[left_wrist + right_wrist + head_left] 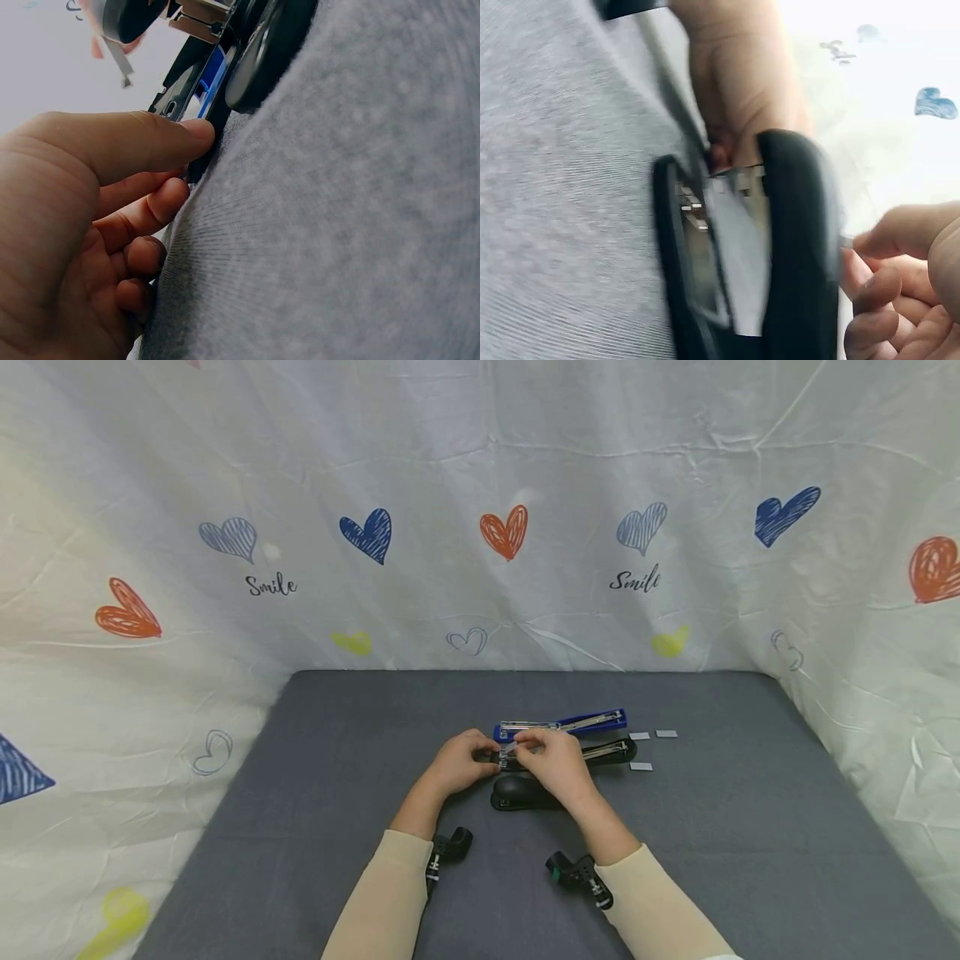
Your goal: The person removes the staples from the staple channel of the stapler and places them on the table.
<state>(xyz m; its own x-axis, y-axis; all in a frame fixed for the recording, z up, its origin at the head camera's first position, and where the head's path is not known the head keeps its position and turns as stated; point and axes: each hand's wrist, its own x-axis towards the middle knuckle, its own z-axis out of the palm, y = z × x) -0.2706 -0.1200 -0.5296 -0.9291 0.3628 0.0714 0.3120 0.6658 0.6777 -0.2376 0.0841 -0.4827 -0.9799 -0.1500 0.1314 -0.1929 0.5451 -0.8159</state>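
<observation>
An opened black stapler [611, 750] lies stretched out on the table. My left hand [457, 764] pinches its left end, the thumb [150, 139] pressing on the black base in the left wrist view. Over that end, my right hand [558, 768] holds a small staple strip [512, 747] between thumb and fingertips. In the right wrist view only a sliver of the strip [846, 241] shows beside the right hand [907, 285]. A second black stapler [521, 793], folded down, lies just nearer to me, partly hidden by my right hand.
Behind the hands lies an opened blue stapler [596, 721]. Three staple strips [639, 736] are spread to the right of the staplers. A grey cloth covers the table [337, 843]. A white curtain [435, 435] printed with hearts hangs behind and at both sides.
</observation>
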